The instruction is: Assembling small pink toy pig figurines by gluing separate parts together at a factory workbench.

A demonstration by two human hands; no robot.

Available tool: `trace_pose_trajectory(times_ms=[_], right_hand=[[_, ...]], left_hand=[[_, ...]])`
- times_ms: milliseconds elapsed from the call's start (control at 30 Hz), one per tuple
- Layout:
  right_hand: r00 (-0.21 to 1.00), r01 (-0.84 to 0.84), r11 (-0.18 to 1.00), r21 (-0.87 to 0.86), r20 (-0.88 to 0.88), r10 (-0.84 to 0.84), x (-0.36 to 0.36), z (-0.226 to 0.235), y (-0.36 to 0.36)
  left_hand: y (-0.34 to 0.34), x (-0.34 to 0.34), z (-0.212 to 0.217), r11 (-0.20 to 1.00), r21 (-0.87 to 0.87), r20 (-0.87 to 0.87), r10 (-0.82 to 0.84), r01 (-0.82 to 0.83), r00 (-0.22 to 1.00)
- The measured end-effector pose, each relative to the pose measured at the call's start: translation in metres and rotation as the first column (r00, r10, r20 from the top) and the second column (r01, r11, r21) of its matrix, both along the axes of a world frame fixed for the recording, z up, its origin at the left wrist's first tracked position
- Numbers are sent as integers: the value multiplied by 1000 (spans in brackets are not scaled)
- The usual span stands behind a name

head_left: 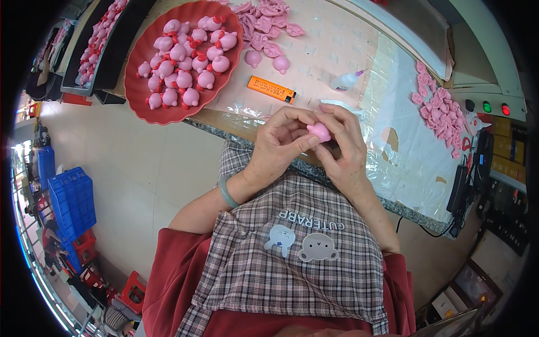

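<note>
Over the table's front edge, both my hands meet on a small rounded pink toy piece [319, 133]. My left hand [276, 145] is closed on it, the thumb pressing its near left side. The fingers of my right hand [347, 150] are closed round its right side; part of the piece is hidden by fingers. Just beyond lie an orange flat bar with a black end [270, 89] and a small white squeeze bottle with a purple tip [346, 82]. Farther off rest two loose pink pieces, one round [252, 58] and one with a nub [281, 64].
A red scalloped dish [138, 108] at the far left holds several pink-and-red figures. Flat pink parts [266, 22] are heaped behind, and more pink parts [443, 115] lie at right. Black trays [106, 70] stand far left. A power strip [459, 182] and cable border the table's right.
</note>
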State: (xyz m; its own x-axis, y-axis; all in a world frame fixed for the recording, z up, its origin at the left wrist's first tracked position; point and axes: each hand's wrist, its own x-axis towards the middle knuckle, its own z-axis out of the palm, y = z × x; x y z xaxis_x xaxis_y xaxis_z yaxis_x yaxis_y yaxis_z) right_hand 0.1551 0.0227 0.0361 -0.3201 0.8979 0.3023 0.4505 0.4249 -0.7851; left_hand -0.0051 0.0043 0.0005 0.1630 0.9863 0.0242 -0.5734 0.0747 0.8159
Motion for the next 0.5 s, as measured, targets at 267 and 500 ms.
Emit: trace_pose_trajectory(times_ms=[267,500], right_hand=[[992,-70,966,247,122,41,2,-20,0],[989,-65,959,276,149,24,3,-25,-1]], left_hand=[[-1,3,1,999,-42,20,32,-31,999],[0,5,2,995,-84,-77,42,-48,996]])
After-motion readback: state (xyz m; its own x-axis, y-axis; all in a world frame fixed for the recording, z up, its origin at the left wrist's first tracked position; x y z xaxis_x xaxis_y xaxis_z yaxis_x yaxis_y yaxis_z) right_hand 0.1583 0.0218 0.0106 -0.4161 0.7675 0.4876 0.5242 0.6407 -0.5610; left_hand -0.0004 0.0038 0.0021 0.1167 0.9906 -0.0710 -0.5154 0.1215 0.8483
